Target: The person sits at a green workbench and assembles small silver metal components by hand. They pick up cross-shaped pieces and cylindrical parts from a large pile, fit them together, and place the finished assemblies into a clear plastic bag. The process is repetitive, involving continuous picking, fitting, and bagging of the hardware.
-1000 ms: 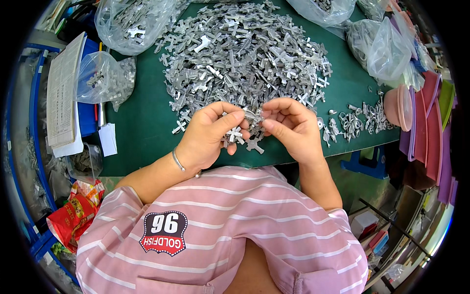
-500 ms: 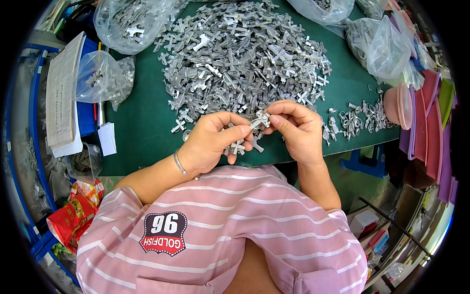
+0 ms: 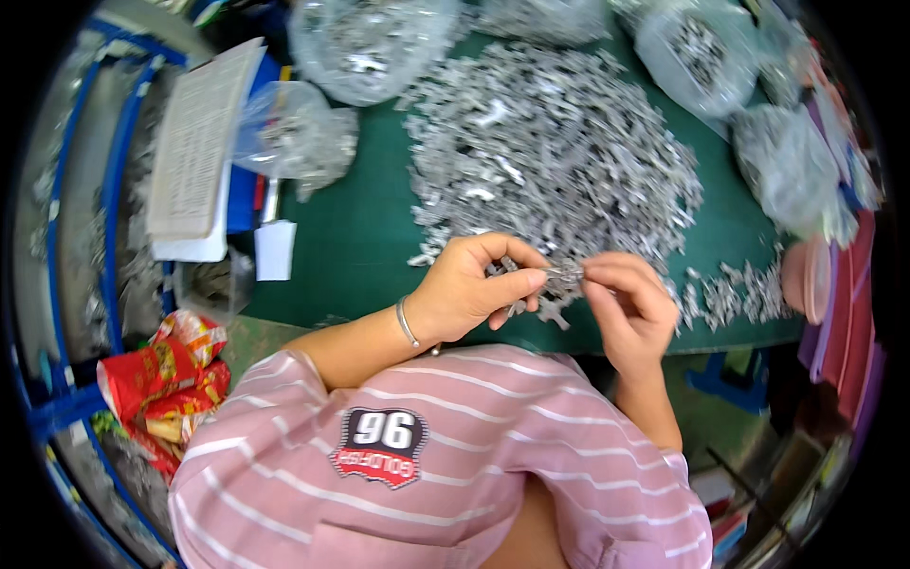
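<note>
A large heap of silvery metal cross-shaped pieces [image 3: 550,142] covers the middle of the table. At its near edge, my left hand [image 3: 479,284] pinches a small metal piece [image 3: 566,273] between thumb and index finger. More metal pieces [image 3: 507,270] are tucked in the curled fingers of that hand. My right hand [image 3: 633,308] has its fingertips closed at the other end of the small piece. Blur hides the exact shape of the held pieces.
Clear plastic bags with metal pieces [image 3: 374,43] ring the green table [image 3: 365,218]. Smaller piles of parts [image 3: 744,296] lie at the right, beside a pink tub [image 3: 806,275]. A paper-covered board [image 3: 204,152], a white card [image 3: 276,250] and red packaging [image 3: 156,379] are at the left.
The whole view has swung, so the scene sits further right and lower, and it is blurrier. Both hands still meet at the small metal piece; the right hand's fingers are more bunched.
</note>
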A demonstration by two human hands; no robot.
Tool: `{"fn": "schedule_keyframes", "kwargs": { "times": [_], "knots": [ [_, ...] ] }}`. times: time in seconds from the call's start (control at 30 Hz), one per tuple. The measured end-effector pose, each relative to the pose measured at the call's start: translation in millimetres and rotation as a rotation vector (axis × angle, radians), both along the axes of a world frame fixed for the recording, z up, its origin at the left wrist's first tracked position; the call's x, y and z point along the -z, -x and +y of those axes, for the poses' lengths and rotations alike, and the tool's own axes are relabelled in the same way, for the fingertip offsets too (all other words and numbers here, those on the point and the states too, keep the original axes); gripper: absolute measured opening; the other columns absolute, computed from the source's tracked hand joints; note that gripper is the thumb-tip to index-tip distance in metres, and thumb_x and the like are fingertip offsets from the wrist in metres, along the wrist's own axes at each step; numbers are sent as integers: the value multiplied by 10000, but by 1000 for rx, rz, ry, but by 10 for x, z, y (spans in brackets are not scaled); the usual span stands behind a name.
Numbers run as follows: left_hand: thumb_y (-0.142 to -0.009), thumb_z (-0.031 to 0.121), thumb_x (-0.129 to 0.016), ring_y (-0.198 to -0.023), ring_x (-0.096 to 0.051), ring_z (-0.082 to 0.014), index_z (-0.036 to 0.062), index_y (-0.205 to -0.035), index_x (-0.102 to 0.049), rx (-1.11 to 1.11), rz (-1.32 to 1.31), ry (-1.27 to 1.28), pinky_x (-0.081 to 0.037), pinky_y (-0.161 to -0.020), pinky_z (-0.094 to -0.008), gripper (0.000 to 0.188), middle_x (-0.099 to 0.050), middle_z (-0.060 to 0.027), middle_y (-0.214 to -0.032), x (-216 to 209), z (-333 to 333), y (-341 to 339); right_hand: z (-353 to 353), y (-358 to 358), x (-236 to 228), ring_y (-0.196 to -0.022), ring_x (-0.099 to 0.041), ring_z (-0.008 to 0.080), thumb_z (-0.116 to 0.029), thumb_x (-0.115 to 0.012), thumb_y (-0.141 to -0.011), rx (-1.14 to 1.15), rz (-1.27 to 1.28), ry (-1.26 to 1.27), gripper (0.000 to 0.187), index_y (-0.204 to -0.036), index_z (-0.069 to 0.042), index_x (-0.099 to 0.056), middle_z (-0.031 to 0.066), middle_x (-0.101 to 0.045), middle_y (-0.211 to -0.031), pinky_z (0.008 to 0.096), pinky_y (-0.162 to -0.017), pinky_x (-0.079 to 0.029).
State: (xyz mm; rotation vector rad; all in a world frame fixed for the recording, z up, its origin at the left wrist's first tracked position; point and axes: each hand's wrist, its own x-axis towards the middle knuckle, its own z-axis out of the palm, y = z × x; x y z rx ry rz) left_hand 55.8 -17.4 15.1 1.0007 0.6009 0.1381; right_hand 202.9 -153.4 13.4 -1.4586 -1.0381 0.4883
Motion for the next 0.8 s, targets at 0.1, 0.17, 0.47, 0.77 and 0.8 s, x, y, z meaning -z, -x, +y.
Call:
{"fn": "schedule_keyframes", "kwargs": {
  "times": [0.1, 0.17, 0.47, 0.77, 0.8],
  "knots": [
    [-820, 50, -614, -475, -514, -56, 18, -912, -618, -315, -50, -387, -386, -387, -175, 98, -627, -61, -693, -340, 362, 223, -19, 12, 82, -838, -591, 185, 55, -610, -775, 81, 54, 29, 116, -887, 43, -635, 140, -623, -931, 251, -714, -466],
    [-833, 72, -568, -436, -472, -63, 52, -926, -579, -642, -88, -713, -336, -354, -178, 95, -613, -89, -686, -470, 697, 432, -53, -11, 143, -816, -572, 139, 57, -587, -802, 114, 94, 62, 111, -903, 48, -633, 122, -604, -946, 214, -690, -454],
    [-830, 124, -610, -548, -502, -56, 18, -990, -618, -637, 287, -1024, -337, -405, -162, 192, -601, -51, -727, -600, 1138, 835, -77, -18, 129, -671, -571, 192, 37, -642, -718, 74, -239, 185, 92, -801, 4, -621, 99, -595, -774, 275, -595, -452],
    [-800, 48, -623, -515, -536, -60, -7, -895, -611, 123, 103, -274, -381, -388, -166, 110, -619, -64, -688, -191, 207, 114, -75, 128, 273, -733, -517, 279, -28, -692, -649, 80, -703, 229, 284, -916, -42, -596, 104, -522, -864, 380, -631, -437],
    [-802, 51, -624, -510, -530, -57, -10, -894, -611, 151, 125, -242, -381, -389, -166, 111, -615, -59, -685, -159, 153, 91, -79, 126, 253, -739, -516, 280, -24, -695, -641, 84, -715, 221, 293, -915, -37, -593, 107, -525, -866, 379, -633, -436]
  ]
}}
